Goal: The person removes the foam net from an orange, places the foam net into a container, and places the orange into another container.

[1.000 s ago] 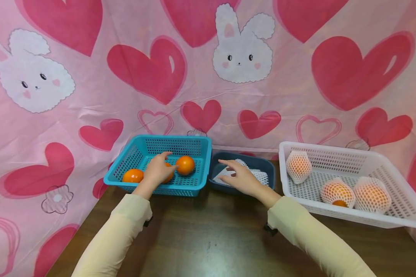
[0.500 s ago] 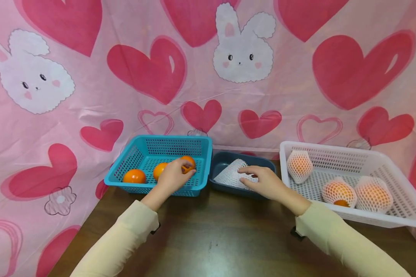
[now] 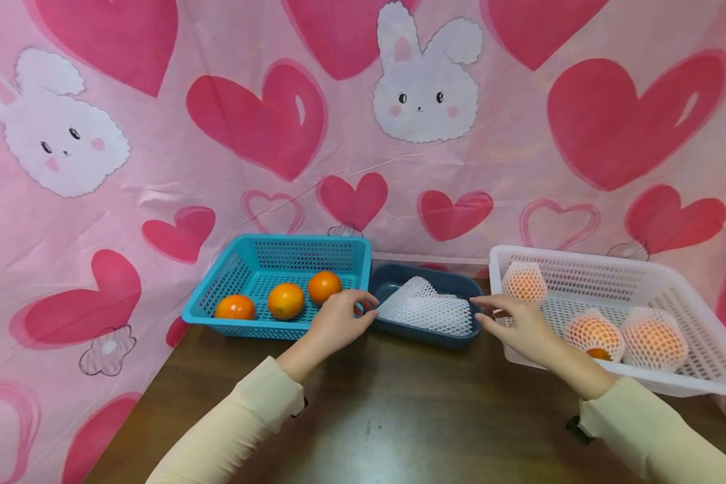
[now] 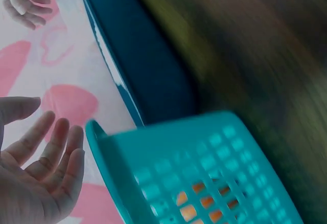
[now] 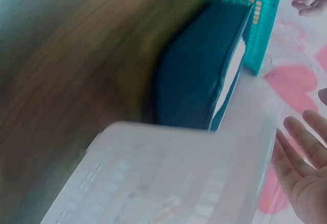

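Observation:
My left hand (image 3: pixel 341 319), fingers loosely bent and holding nothing, is over the right front corner of the turquoise basket (image 3: pixel 278 331). Three bare oranges (image 3: pixel 287 300) lie in that basket. In the left wrist view the left hand (image 4: pixel 43 170) is beside the basket's rim. White foam net sleeves (image 3: pixel 429 309) lie in the dark blue tray (image 3: pixel 420 336) between the two hands. My right hand (image 3: pixel 523 329) hovers at the left side of the white basket (image 3: pixel 635 259), fingers relaxed; the right wrist view shows its palm (image 5: pixel 311 193) with nothing in it.
Inside the white basket are three oranges in foam nets, one (image 3: pixel 524 282) at the back left and two (image 3: pixel 653 339) toward the front. The brown table (image 3: pixel 399 423) runs in front of the containers. A pink heart-print cloth (image 3: pixel 351 121) hangs behind.
Both hands have moved to the right in the head view: the left from over the oranges to the basket's right corner, the right from over the dark tray to the white basket. The fruit stays put.

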`<state>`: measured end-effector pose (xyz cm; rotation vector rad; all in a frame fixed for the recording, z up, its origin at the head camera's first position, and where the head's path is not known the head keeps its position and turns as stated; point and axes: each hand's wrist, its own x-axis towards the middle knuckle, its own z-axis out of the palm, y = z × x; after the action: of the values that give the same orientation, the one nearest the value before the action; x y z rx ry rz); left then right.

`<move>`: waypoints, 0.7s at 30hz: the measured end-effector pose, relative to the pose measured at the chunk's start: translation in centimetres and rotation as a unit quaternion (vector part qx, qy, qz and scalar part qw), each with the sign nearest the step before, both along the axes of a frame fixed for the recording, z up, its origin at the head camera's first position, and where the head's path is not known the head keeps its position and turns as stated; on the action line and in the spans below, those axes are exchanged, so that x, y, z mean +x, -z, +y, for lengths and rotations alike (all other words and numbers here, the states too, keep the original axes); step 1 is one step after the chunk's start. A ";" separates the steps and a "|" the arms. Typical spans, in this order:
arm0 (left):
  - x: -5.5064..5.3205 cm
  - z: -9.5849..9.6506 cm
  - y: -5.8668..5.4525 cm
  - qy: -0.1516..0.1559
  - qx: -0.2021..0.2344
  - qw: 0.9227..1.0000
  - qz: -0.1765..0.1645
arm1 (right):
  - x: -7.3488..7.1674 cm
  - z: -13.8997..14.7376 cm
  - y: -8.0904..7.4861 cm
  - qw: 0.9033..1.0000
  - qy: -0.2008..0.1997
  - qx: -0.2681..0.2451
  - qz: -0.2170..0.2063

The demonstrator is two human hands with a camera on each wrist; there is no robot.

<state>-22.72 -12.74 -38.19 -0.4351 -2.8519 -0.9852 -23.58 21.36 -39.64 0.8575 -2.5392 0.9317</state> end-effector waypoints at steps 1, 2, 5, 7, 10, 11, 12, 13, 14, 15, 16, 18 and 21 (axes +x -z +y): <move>0.1 0.3 0.0 0.005 0.005 1.000 -0.002 | 0.1 0.4 0.0 1.000 0.004 0.003 -0.001; 0.1 0.6 0.1 0.009 0.011 1.000 -0.002 | 0.2 0.9 -0.1 1.000 0.009 0.007 -0.004; 0.1 1.5 0.3 0.022 0.028 0.999 0.000 | 0.6 2.4 -0.4 0.998 0.040 0.031 -0.022; 0.0 2.1 0.5 0.034 0.040 0.999 0.000 | 0.9 3.5 -0.6 0.996 0.066 0.049 -0.030; -0.2 3.1 0.9 0.049 0.061 0.997 -0.008 | 1.1 5.1 -0.8 0.993 0.091 0.071 -0.027; -0.2 3.4 1.0 0.053 0.070 0.996 -0.012 | 1.1 5.6 -0.8 0.992 0.097 0.076 -0.019; -0.2 3.8 1.1 0.056 0.079 0.995 -0.017 | 1.1 6.1 -0.8 0.992 0.101 0.076 -0.013; -0.2 4.2 1.2 0.057 0.088 0.994 -0.023 | 1.1 6.5 -0.8 0.991 0.105 0.077 -0.009; -0.3 4.5 1.3 0.057 0.097 0.993 -0.029 | 1.1 7.0 -0.8 0.991 0.110 0.076 -0.009; -0.3 4.9 1.4 0.058 0.107 0.992 -0.035 | 1.0 7.4 -0.8 0.991 0.114 0.074 -0.008; -0.4 5.4 1.5 0.059 0.116 0.991 -0.039 | 1.0 7.9 -0.8 0.990 0.122 0.076 -0.009; -0.5 6.3 1.5 0.064 0.132 0.988 -0.047 | 0.9 8.8 -0.9 0.988 0.134 0.075 -0.017; -0.7 7.5 1.8 0.072 0.155 0.984 -0.056 | 0.6 9.9 -0.8 0.985 0.149 0.084 -0.022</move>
<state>-23.42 -5.27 -39.99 -0.5755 -2.7203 -1.4963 -22.95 31.29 -38.88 0.4833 -2.7143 0.6583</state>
